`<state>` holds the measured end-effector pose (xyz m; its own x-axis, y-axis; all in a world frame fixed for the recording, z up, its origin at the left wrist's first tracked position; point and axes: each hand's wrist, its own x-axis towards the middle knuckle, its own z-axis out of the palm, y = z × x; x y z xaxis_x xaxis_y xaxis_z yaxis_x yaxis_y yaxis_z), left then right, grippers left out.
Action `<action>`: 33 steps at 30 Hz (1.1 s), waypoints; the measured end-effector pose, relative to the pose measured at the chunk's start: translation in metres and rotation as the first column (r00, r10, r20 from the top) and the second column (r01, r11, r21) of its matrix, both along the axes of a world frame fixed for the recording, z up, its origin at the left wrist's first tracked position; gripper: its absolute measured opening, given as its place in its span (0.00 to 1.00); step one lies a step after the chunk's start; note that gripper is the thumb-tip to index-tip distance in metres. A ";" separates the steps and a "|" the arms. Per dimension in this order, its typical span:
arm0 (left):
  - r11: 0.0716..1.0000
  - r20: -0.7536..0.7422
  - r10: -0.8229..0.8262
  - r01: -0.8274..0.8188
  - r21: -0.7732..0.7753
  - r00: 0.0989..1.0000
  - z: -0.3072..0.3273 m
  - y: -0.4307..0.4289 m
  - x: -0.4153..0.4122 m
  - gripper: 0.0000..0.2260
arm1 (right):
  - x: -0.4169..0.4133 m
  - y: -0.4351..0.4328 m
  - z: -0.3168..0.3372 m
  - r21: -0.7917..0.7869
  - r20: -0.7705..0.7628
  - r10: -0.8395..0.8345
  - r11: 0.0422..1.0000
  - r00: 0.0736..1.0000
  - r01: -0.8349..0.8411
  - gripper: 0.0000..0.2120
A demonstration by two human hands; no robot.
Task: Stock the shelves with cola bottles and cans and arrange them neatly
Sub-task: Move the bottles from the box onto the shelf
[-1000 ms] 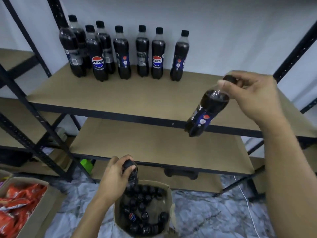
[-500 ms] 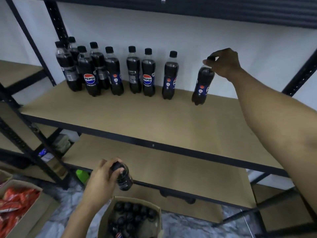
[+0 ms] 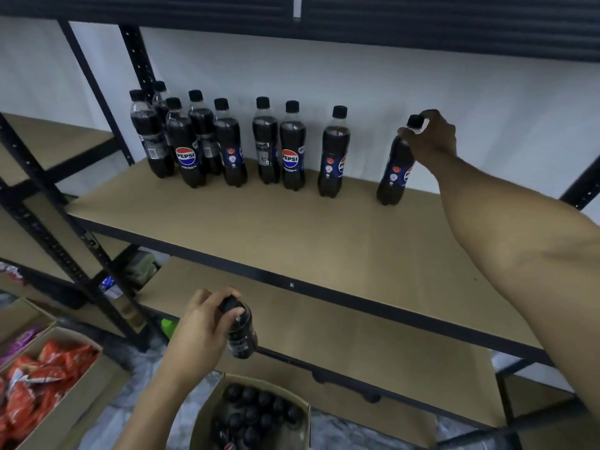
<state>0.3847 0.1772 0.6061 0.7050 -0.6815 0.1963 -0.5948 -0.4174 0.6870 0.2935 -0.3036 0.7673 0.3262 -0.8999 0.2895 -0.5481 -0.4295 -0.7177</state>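
Note:
Several dark cola bottles (image 3: 292,147) with black caps stand in a row at the back of the upper shelf (image 3: 292,228). At the row's right end stands one more cola bottle (image 3: 394,170), slightly tilted, its base on the shelf board. My right hand (image 3: 430,139) grips it around the neck and cap. Lower down, my left hand (image 3: 201,329) holds a second cola bottle (image 3: 242,336) by its neck, above an open cardboard box (image 3: 201,417) full of capped bottles.
Below lies a lower shelf (image 3: 324,323). A box of red snack packets (image 3: 35,384) sits on the floor at lower left, beside the black upright posts (image 3: 65,235) of the rack. A dark shelf edge (image 3: 389,17) runs overhead. A green object (image 3: 168,326) lies under the rack.
My right hand carried its bottle up and back onto the upper shelf and set it down right of the row. My left hand lifted its bottle out of the box.

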 end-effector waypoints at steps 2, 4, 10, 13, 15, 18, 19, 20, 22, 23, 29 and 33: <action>1.000 -0.005 -0.011 0.011 0.005 1.000 0.006 -0.003 -0.002 0.07 | -0.003 0.015 -0.012 0.033 0.095 -0.061 0.998 0.994 0.058 0.38; 0.999 0.002 -0.036 0.036 0.002 0.999 0.015 -0.008 -0.004 0.07 | -0.013 0.039 -0.034 0.038 0.130 -0.046 0.998 0.990 0.041 0.35; 0.995 0.071 -0.101 0.102 -0.016 0.992 0.069 -0.035 -0.006 0.08 | -0.080 0.092 -0.136 0.165 -0.521 0.332 0.943 0.786 -0.289 0.32; 0.989 0.072 -0.147 0.149 -0.015 0.987 0.106 -0.053 -0.007 0.06 | -0.119 0.107 -0.154 0.109 -0.634 0.260 0.962 0.728 -0.249 0.33; 0.981 0.094 -0.192 0.193 -0.008 0.977 0.135 -0.069 -0.010 0.05 | -0.138 0.112 -0.159 0.088 -0.646 0.224 0.971 0.730 -0.221 0.35; 0.965 0.123 -0.257 0.260 -0.015 0.959 0.178 -0.098 -0.015 0.04 | -0.150 0.118 -0.165 0.054 -0.653 0.196 0.976 0.732 -0.213 0.35; 0.961 0.124 -0.274 0.277 -0.013 0.954 0.190 -0.108 -0.016 0.03 | -0.151 0.119 -0.166 0.041 -0.651 0.187 0.976 0.736 -0.212 0.35; 0.956 0.118 -0.291 0.294 -0.009 0.949 0.200 -0.120 -0.015 0.04 | -0.150 0.120 -0.165 0.033 -0.644 0.178 0.978 0.744 -0.206 0.35; 0.948 0.119 -0.314 0.317 -0.011 0.942 0.215 -0.146 -0.013 0.04 | -0.147 0.121 -0.165 0.021 -0.629 0.158 0.982 0.761 -0.187 0.35; 0.947 0.127 -0.316 0.320 -0.013 0.940 0.219 -0.159 -0.012 0.05 | -0.146 0.120 -0.166 0.017 -0.624 0.148 0.984 0.768 -0.176 0.35; 0.956 0.159 -0.290 0.294 -0.004 0.944 0.213 -0.255 0.004 0.09 | -0.145 0.116 -0.167 0.015 -0.611 0.129 0.988 0.781 -0.152 0.35; 0.968 0.180 -0.247 0.252 -0.004 0.952 0.204 -0.312 0.008 0.11 | -0.144 0.115 -0.166 0.005 -0.592 0.120 0.989 0.797 -0.145 0.35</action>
<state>0.3926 -0.1352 0.8099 0.4659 -0.8238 0.3230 -0.7902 -0.2232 0.5707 0.1491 -0.1888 0.6012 0.5601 -0.8276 0.0354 -0.7955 -0.5493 -0.2558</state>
